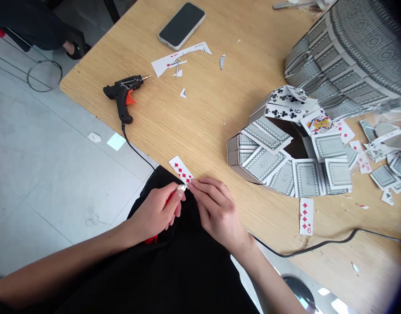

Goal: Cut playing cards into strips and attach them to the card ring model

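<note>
My left hand (161,208) is closed around a red-handled tool whose short metallic end (181,187) shows at the fingertips. Its exact kind is mostly hidden by the fingers. My right hand (216,209) pinches the lower end of a cut strip of a diamonds playing card (181,169). That strip lies at the table's near edge, and the tool's tip is close beside its lower end. To the right stands a hollow shape covered in playing cards (266,163), mostly backs outward, apart from both hands.
A black glue gun (124,98) with an orange trigger lies on the wooden table (200,113), its cord running over the edge. Farther back are a phone (181,25) and card scraps (177,59). A large card-covered form (344,56) and loose cards (385,176) occupy the right.
</note>
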Tool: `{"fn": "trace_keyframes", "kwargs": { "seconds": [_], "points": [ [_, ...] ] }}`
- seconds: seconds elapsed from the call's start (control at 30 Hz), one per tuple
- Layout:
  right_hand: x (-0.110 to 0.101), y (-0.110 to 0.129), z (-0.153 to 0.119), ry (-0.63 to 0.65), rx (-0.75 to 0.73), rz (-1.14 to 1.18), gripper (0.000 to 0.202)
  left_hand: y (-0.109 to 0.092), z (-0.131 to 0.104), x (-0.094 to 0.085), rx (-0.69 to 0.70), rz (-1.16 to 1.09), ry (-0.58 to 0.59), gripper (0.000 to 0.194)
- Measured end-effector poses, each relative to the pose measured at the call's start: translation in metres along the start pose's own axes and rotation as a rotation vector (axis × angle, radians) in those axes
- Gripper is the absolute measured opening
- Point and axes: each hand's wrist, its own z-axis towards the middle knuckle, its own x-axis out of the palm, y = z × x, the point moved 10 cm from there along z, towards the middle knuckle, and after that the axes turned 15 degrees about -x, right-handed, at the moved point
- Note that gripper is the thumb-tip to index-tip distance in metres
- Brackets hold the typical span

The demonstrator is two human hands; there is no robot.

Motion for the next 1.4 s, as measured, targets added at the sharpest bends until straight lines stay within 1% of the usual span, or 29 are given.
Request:
{"fn": "trace_keyframes", "kwargs": {
  "seconds": [0.13,0.3,0.4,0.5,0.67,0.77,0.93,1.4],
  "points": [
    [-0.0003,-0.0008,0.0,0.003,0.008,0.012,0.054,0.0006,0.0002,-0.0024,0.002,-0.015,-0.023,0.042],
    [-0.0003,0.0,0.0006,-0.002,0.0,0.002,0.051,0.0,0.0002,0.0008,0.003,0.004,0.005,0.041],
    [0.0007,-0.0017,0.0011,-0.002,0.014,0.009,0.055,-0.0011,0.001,0.0,0.013,0.0,-0.007,0.041],
    [0.0016,-0.0032,0.0021,0.005,0.02,0.007,0.058,-0.0026,0.002,0.003,0.024,0.003,0.017,0.039],
    [0.0022,-0.0045,0.0027,0.026,0.029,-0.019,0.062,-0.0036,0.0026,-0.0005,0.031,0.0,-0.024,0.04],
    [0.0025,-0.0048,0.0025,0.03,0.033,-0.022,0.064,-0.0042,0.002,0.0012,0.04,0.016,-0.013,0.039],
    [0.0052,-0.0057,0.0026,0.045,0.041,-0.036,0.061,-0.0064,0.0034,-0.0023,0.046,0.008,-0.036,0.039],
    [0.0035,-0.0063,0.0044,0.034,0.057,-0.01,0.062,-0.0045,0.0041,0.0031,0.0,-0.022,0.018,0.038]
  ]
}}
